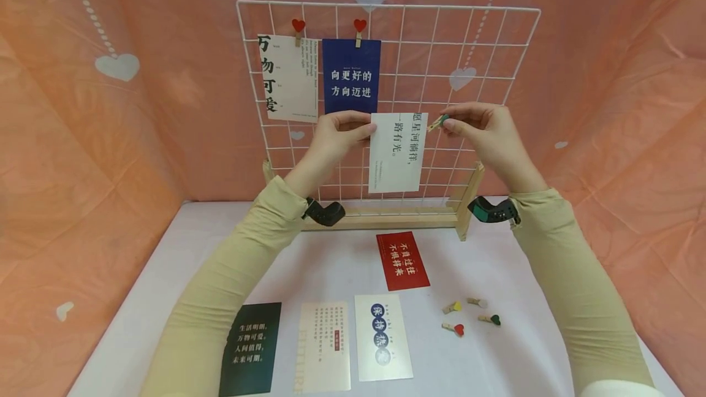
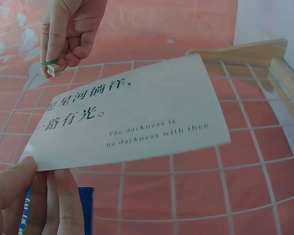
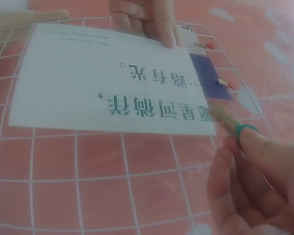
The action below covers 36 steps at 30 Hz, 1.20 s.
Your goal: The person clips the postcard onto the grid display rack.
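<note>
Ok, L hand [image 1: 341, 138] pinches white card [image 1: 394, 161] by its edge; R hand [image 1: 491, 133] grips green-topped clip [image 1: 438, 123] nr it.

The white tabletop [image 1: 529, 360] bears a wood-footed white wire grid [image 1: 430, 75], red, green, cream and white rectangular cards [image 1: 403, 261] and four heart-topped wooden clips [image 1: 453, 328]
</note>
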Tool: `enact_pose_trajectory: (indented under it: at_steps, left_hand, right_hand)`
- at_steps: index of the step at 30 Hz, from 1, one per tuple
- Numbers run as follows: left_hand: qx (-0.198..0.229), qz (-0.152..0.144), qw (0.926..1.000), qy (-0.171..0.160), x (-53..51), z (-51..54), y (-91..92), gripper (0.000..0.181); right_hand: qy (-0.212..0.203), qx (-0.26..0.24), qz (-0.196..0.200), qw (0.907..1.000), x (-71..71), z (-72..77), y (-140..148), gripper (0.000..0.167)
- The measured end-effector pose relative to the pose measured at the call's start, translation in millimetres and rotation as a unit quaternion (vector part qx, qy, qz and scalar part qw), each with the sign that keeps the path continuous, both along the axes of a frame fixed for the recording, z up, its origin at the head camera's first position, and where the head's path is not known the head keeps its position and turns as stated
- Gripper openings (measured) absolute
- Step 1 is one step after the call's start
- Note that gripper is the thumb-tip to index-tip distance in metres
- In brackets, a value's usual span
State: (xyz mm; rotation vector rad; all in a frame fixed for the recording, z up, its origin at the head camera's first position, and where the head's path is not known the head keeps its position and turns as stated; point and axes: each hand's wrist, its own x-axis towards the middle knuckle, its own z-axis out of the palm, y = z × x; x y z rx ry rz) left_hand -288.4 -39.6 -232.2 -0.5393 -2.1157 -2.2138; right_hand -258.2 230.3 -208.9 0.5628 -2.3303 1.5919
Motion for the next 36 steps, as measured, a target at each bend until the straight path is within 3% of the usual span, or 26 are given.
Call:
enact_pose_trajectory:
  at_steps: [14, 20, 27, 36]
  left_hand:
    - [-0.003, 0.047, 0.9981, 0.038, -12.1, 29.6, 8.6, 0.024]
    - [0.009, 0.046, 0.9973, 0.057, -14.6, 42.2, 12.6, 0.023]
    - [0.007, 0.055, 0.9957, 0.075, -15.6, 51.1, 17.0, 0.022]
    - [0.040, 0.064, 0.9945, 0.073, -24.5, 58.1, 23.8, 0.019]
  right_hand:
    - [0.021, -0.031, 0.000, 0.9993, -14.8, 30.9, -2, 0.029]
    - [0.031, -0.036, -0.003, 0.9989, -17.9, 45.8, -6, 0.027]
    - [0.034, -0.043, -0.019, 0.9983, -23.9, 52.3, -13, 0.025]
    - [0.067, -0.065, -0.049, 0.9944, -37.0, 62.2, -18, 0.023]
